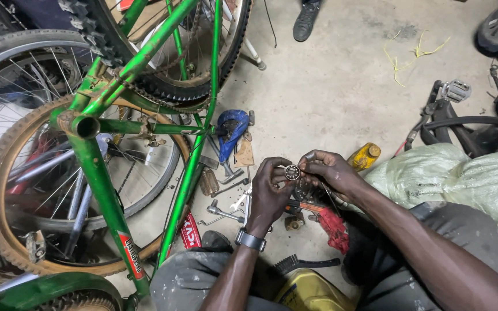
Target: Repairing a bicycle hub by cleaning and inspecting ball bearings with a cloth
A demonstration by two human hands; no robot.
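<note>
We see a big green metal bicycle frame (96,173) standing upside down on the grey concrete floor (329,86), with its round bottom tube (86,126) open and empty, so nothing sits in that hole yet. Behind it lean brown and black bicycle wheels (7,190). To the right lies a pale green woven sack (462,178). Next comes a blue bicycle saddle (231,129) on the floor, then a small yellow plastic bottle (365,156), a red rag (334,229), and some silver metal wrenches (226,212) spread out between the frame and our knees. Our left hand (269,193) and our right hand (329,171) meet in the middle, just above the tools. Together they hold a small round metal bearing ring with little balls (292,172). The fingers of both hands are curled and pinched on its rim, left from one side, right from the other. The ring is out of the bike and up in the air, so we think it is being checked or cleaned, and putting it back into the frame is not yet done.
</note>
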